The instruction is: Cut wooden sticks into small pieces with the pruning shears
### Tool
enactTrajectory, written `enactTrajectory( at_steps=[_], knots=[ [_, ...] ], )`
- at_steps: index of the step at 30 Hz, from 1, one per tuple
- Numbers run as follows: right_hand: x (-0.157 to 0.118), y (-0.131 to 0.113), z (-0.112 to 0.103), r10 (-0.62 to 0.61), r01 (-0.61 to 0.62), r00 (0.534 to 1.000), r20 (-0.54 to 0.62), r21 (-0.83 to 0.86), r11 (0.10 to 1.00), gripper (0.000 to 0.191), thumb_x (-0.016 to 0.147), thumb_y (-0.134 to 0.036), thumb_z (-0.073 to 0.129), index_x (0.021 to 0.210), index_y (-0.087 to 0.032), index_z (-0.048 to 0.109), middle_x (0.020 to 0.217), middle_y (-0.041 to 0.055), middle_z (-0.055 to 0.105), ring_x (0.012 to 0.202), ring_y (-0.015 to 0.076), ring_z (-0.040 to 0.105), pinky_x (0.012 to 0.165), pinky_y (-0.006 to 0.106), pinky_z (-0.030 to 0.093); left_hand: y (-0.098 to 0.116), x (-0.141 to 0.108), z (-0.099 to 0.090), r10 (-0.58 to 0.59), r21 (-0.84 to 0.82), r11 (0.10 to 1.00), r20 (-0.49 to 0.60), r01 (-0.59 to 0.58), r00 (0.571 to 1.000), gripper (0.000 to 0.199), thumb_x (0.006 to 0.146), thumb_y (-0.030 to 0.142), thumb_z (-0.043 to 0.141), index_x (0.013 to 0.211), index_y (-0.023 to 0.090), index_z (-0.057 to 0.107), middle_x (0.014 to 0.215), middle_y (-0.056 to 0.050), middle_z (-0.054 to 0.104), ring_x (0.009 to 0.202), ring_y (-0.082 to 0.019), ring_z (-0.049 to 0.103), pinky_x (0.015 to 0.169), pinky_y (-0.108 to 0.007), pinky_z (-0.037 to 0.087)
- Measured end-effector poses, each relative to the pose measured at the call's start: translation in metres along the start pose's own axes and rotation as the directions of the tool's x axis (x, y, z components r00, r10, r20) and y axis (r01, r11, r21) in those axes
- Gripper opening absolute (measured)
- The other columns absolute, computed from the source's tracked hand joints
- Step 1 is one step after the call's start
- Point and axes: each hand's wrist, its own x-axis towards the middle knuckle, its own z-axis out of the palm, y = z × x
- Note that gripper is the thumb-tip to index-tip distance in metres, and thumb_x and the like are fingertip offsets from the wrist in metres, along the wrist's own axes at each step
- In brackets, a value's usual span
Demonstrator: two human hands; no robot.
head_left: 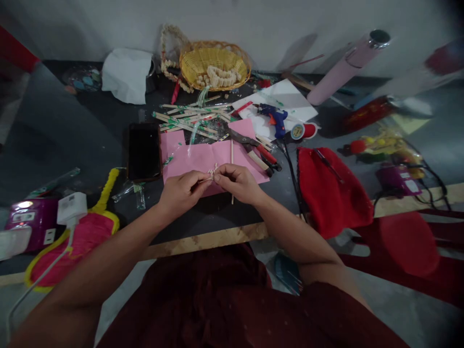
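Over a pink paper sheet, my left hand and my right hand meet fingertip to fingertip. Both pinch a small cluster of pale wooden-looking pieces, partly hidden by the fingers. A thin wooden stick lies upright in view, just behind my right hand. Pliers with red and black handles rest on the paper to the right. Beyond the paper is a loose pile of chopsticks, some in green-printed wrappers.
A black phone lies left of the paper. At the back stands a wicker basket with strung pale pieces. To the right are a blue glue gun, red thread spool, red cloth and pink flask.
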Motion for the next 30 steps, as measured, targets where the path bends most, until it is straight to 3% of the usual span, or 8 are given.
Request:
enactTrajectory(
  at_steps=[7, 19, 30],
  knots=[
    [-0.0004, -0.0010, 0.0009, -0.015, 0.015, 1.000, 0.026, 0.023, 1.000, 0.026, 0.086, -0.040, 0.058, 0.079, -0.016, 0.059, 0.064, -0.0042, 0.048, 0.055, 0.0061, 0.040, 0.051, 0.020, 0.031, -0.0010, -0.0005, -0.0003, 0.020, 0.009, 1.000, -0.006, -0.020, 1.000, 0.014, 0.088, 0.029, 0.059, 0.088, 0.021, 0.071, 0.077, 0.001, 0.075, 0.063, -0.011, 0.067, 0.061, -0.020, 0.048],
    [-0.0004, -0.0004, -0.0006, -0.047, 0.043, 0.997, 0.060, 0.060, 0.997, 0.024, 0.083, -0.039, 0.064, 0.083, -0.016, 0.059, 0.071, -0.0030, 0.051, 0.060, 0.0063, 0.041, 0.055, 0.020, 0.034, -0.0017, 0.0014, -0.0027, 0.055, -0.041, 0.998, -0.018, -0.055, 0.998, 0.013, 0.088, 0.027, 0.060, 0.089, 0.019, 0.070, 0.081, 0.002, 0.076, 0.069, -0.010, 0.069, 0.062, -0.018, 0.048],
    [-0.0002, -0.0005, 0.0001, -0.068, 0.068, 0.997, 0.024, -0.010, 0.998, 0.020, 0.083, -0.035, 0.064, 0.084, -0.016, 0.061, 0.073, -0.0021, 0.055, 0.064, 0.0072, 0.045, 0.058, 0.021, 0.036, -0.0016, 0.0037, -0.0056, -0.014, -0.059, 0.998, 0.064, 0.018, 0.998, 0.015, 0.089, 0.026, 0.058, 0.091, 0.020, 0.072, 0.084, 0.001, 0.076, 0.075, -0.013, 0.070, 0.069, -0.021, 0.051]
  ],
)
